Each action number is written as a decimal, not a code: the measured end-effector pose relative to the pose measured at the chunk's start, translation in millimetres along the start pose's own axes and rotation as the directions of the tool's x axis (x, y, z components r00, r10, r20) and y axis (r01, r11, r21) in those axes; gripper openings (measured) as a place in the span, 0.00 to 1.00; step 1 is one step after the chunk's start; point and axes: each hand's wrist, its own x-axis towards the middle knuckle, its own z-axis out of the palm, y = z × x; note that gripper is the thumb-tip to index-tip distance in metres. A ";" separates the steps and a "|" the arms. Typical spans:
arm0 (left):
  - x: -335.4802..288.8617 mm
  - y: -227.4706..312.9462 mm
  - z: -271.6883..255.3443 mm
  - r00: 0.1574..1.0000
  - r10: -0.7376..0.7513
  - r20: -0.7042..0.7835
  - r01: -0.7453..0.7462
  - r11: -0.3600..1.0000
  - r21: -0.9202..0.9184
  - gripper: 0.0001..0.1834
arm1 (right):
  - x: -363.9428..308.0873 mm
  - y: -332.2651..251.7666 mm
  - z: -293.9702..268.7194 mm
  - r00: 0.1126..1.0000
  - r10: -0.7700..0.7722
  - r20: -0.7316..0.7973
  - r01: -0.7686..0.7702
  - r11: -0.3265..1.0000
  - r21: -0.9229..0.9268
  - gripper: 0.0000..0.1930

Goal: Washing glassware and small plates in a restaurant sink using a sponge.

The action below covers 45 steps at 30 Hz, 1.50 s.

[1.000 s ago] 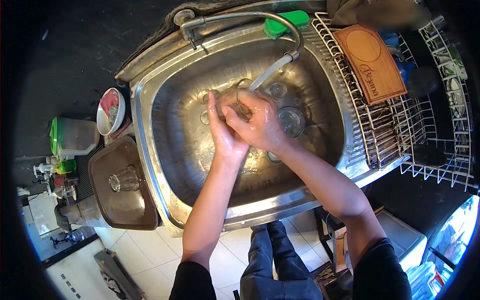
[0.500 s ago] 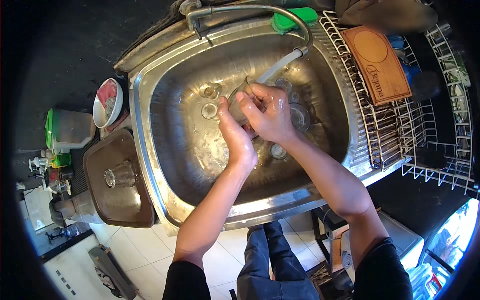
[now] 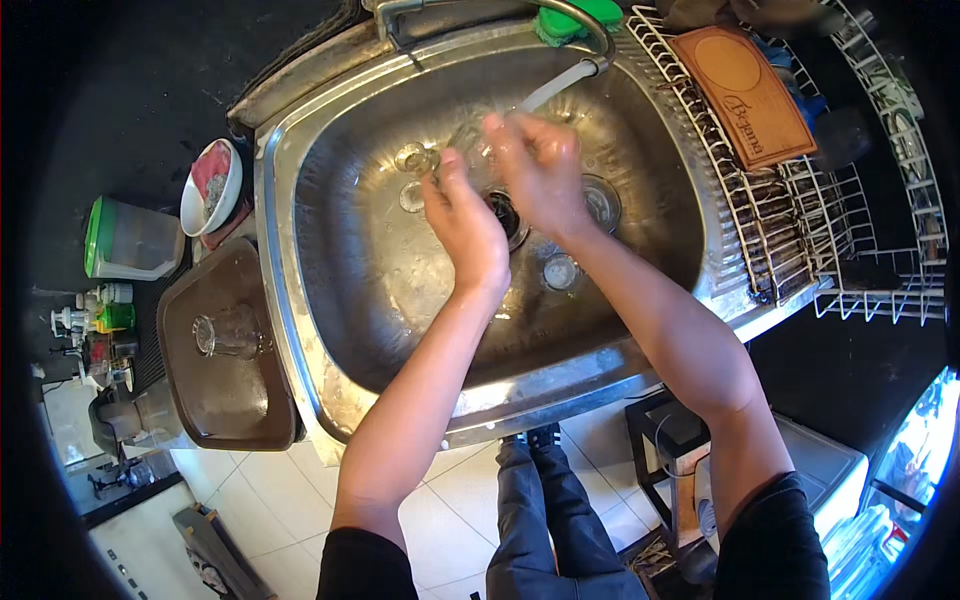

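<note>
Seemingly, rinsing is midway: glasses wait in the sink, one tumbler on the tray left of it perhaps done. Over the sink, a blurred glass shows between left hand and right hand; which grip pinches it, I cannot tell. The hands stand wider apart than earlier.

Shows wet, glossy metal in the sink at centre, clear, smooth glassware inside, and plastic-looking sheen on the brown tray at left. Looks like smooth wood in the board at upper right, bristly green plastic in the brush at top, matt black cloth in the sleeves at bottom.
</note>
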 end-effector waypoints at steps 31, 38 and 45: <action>-205.9 182.8 -97.7 0.852 0.290 0.435 -0.505 0.240 0.829 0.28 | -212.0 -142.4 -59.4 0.981 0.191 -0.027 -0.186 0.897 -0.400 0.31; -182.0 224.9 -139.7 0.768 0.384 0.513 -0.600 0.150 0.786 0.27 | -235.2 -119.9 -65.4 0.942 0.328 0.070 -0.144 0.583 -0.799 0.30; -159.2 333.1 -205.8 0.839 0.503 0.206 -0.425 0.370 0.826 0.30 | -256.3 -126.3 -34.4 0.894 0.443 -0.068 -0.350 0.594 -0.724 0.29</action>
